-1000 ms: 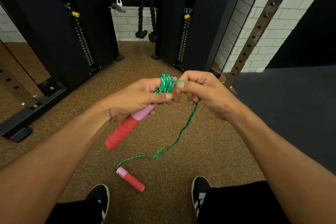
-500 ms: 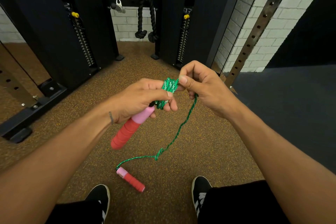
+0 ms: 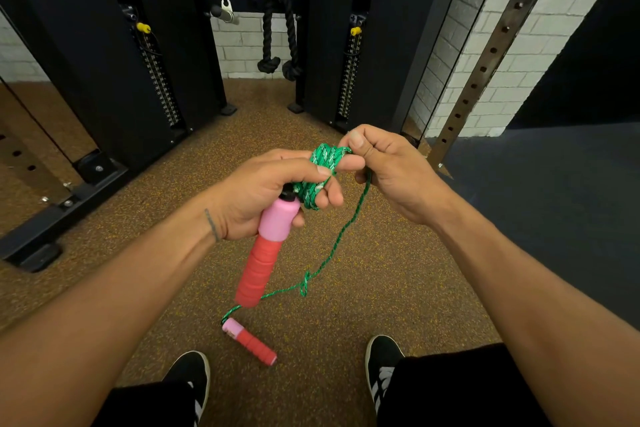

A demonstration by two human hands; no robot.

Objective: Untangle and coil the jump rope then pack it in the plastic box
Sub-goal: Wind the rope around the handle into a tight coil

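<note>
A green jump rope (image 3: 320,166) is wound in several turns around the fingers of my left hand (image 3: 270,191). That hand also grips one pink-and-red handle (image 3: 265,246), which hangs down from the palm. My right hand (image 3: 384,166) pinches the rope at the top of the coil. From there a loose strand (image 3: 337,243) with a small knot drops to the floor. It ends at the second pink-and-red handle (image 3: 249,341), lying between my feet. No plastic box is in view.
Black gym machine columns (image 3: 104,62) with weight stacks stand ahead on the brown speckled floor. A black rope attachment (image 3: 278,42) hangs between them. A perforated steel upright (image 3: 485,55) slants at the right, beside a dark mat (image 3: 554,201). My shoes (image 3: 381,364) are below.
The held handle has swung from slanting left to hanging almost straight down. My right hand has carried the rope up over the top of the coil on my left fingers.
</note>
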